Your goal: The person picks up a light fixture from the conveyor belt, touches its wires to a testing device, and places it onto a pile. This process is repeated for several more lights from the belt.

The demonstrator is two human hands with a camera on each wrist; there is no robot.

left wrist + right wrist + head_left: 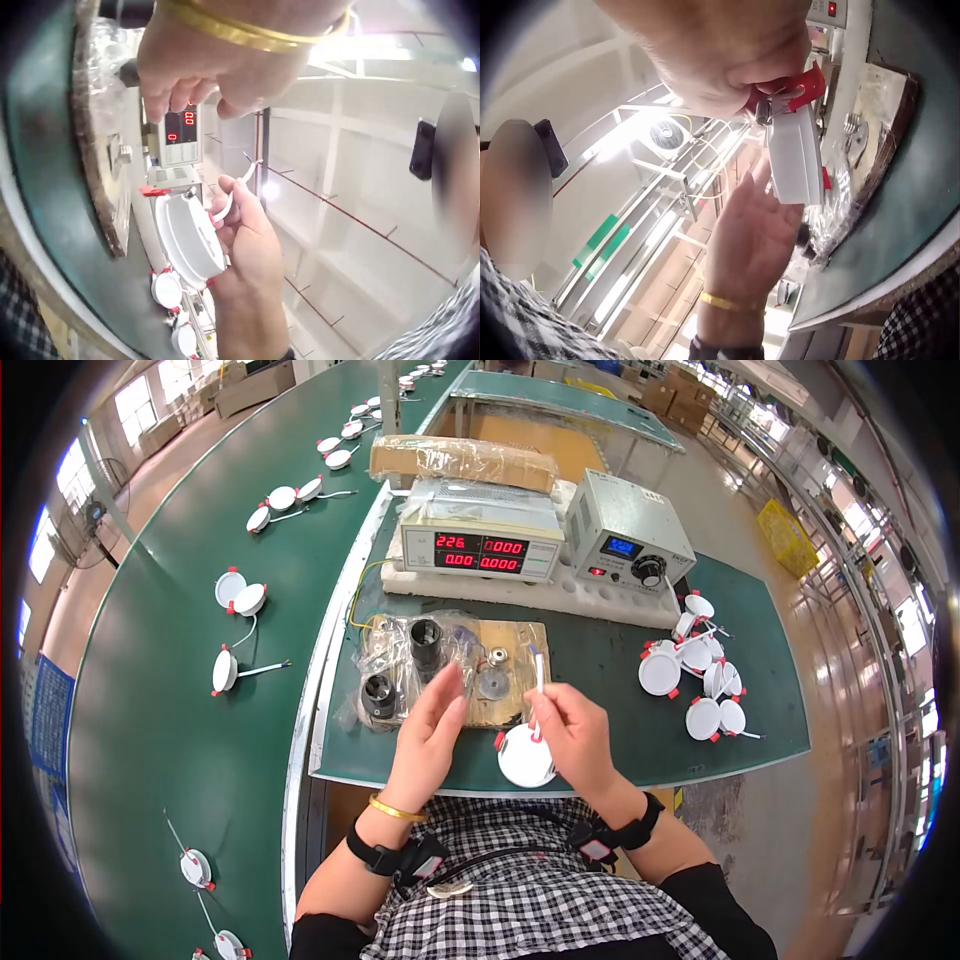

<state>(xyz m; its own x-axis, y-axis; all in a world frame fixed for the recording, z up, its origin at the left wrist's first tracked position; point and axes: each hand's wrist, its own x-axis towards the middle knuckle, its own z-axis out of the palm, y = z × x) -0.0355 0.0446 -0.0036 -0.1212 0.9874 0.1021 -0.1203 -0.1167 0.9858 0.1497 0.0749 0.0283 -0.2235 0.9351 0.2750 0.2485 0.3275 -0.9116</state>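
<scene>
My right hand (582, 738) pinches the white cable (540, 672) of a round white downlight (525, 758), which hangs just over the table's front edge. The cable's wire ends point up past the fingers. Red spring-clip sleeves (808, 88) stick out from the light's rim. My left hand (432, 732) is held to the left of the light, fingers extended and nothing in them, palm facing the other hand. Beyond the left hand stands a wooden test board (520, 705) with two black sockets, the taller socket (426, 644) and the shorter socket (379, 696), partly wrapped in clear plastic.
A power meter (482, 550) with red digits and a grey regulator box (630, 535) stand on white foam behind the board. Several finished-looking downlights (660, 670) are heaped at the right. On the left runs a green conveyor belt (200, 760) with more lights.
</scene>
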